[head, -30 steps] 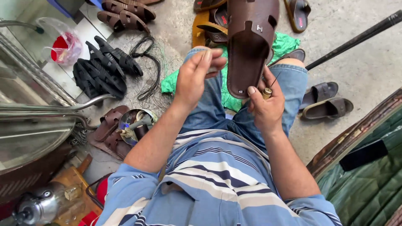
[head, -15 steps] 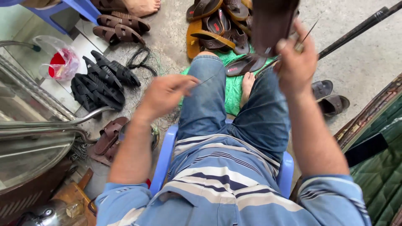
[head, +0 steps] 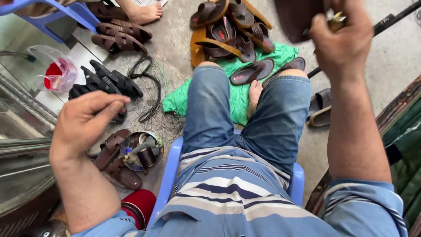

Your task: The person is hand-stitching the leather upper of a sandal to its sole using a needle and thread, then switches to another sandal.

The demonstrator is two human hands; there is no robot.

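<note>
Here, clear plastic bag with red contents lies far left on floor, near black sandals. Green cloth spread under feet, brown sandal pile at its far edge. Round tin of oddments sits near left, beside blue chair. Right hand raised far right, clamped on dark brown sandal, blurred, cut by frame top; small brass-coloured piece pinched there too. Left hand out left, fingertips pinched together; what they grip, cannot tell.

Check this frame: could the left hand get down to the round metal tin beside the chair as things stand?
Probably yes. The left hand hovers just up-left of the round metal tin, with nothing between them; it seems to pinch something too thin to make out.
</note>
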